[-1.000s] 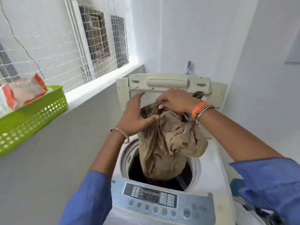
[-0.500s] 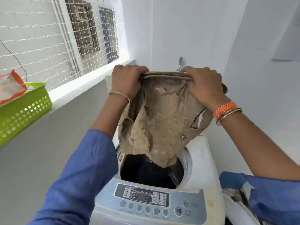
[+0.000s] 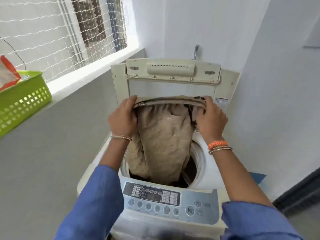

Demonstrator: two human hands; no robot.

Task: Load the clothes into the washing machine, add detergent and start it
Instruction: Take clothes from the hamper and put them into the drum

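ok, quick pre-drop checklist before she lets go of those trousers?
1. Lid up, clear of the opening: ok.
2. Left hand grips the waistband: ok.
3. Right hand grips the other end: ok.
4. Trousers hang over the drum, lower end inside: ok.
5. Room left in the drum: cannot tell, cloth hides it.
6. Control panel uncovered: ok.

a tan garment (image 3: pixel 164 146) with a dark-striped waistband at centre frame. cream washing machine (image 3: pixel 173 84) with a silver-grey control panel (image 3: pixel 170 203) below. lime green basket (image 3: pixel 24 101) at left. blue sleeves (image 3: pixel 93 205) at the bottom. orange bracelet (image 3: pixel 217 144) at right.
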